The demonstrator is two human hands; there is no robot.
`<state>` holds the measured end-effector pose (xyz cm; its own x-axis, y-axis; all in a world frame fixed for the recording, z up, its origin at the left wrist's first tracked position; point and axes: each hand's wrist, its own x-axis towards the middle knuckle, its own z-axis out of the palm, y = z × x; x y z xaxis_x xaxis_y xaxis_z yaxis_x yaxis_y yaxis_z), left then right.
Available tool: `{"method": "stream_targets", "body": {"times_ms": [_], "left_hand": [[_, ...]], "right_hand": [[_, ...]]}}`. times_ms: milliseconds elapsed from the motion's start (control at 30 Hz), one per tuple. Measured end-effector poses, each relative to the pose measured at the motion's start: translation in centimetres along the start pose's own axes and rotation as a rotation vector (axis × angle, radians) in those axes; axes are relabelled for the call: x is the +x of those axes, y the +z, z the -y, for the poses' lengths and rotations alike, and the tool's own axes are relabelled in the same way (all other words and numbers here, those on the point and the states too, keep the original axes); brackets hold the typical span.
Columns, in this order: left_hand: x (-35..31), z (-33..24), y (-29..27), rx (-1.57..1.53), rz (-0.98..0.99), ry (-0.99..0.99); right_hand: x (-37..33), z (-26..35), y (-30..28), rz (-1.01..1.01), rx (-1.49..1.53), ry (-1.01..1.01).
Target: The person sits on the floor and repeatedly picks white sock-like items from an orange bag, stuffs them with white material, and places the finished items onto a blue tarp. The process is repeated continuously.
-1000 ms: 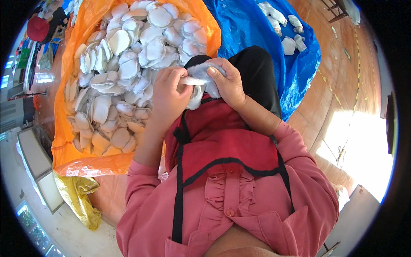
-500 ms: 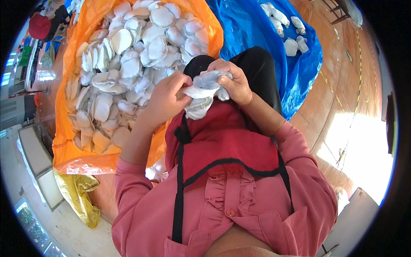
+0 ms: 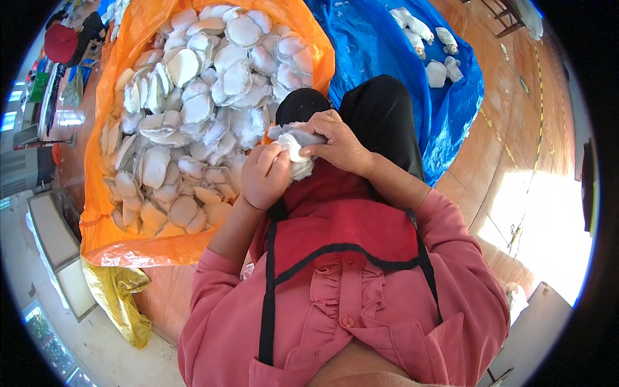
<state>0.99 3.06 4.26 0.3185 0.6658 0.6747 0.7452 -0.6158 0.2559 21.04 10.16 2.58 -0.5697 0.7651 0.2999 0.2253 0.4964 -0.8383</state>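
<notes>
Spreading widest, to the left, an orange plastic sheet (image 3: 148,250) with raised edges is filled by a heap of pale fuzzy pieces (image 3: 196,109), presumably kept there for easy reach. To the right a blue plastic sheet (image 3: 374,48) is laid, apparently so that its few white bundles (image 3: 446,40) are kept separate. A red apron (image 3: 348,229) is worn. Near the knees, a white-and-grey fuzzy piece (image 3: 302,169) is held between both hands: its white part pinched by the left hand (image 3: 265,175), its grey side gripped by the right hand (image 3: 338,145), likely for steadiness.
</notes>
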Motion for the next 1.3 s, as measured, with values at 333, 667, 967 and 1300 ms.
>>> {"method": "stream_targets", "body": {"times_ms": [333, 667, 967, 1300], "left_hand": [[-0.2, -1.5, -0.9, -0.122, 0.052, 0.193], [0.8, -3.1, -0.8, -0.243, 0.337, -0.33], [4.5, -0.9, -3.0, -0.299, 0.535, -0.127], [4.1, 1.5, -1.5, -0.531, 0.68, -0.245]], "right_hand": [[-1.2, -0.7, 1.2, -0.329, 0.485, 0.232], [-1.3, -1.6, 1.4, -0.343, 0.732, 0.356], [-0.9, -1.4, 2.0, -0.387, 0.608, 0.612], [-0.6, -2.8, -0.7, -0.067, 0.913, 0.369]]}}
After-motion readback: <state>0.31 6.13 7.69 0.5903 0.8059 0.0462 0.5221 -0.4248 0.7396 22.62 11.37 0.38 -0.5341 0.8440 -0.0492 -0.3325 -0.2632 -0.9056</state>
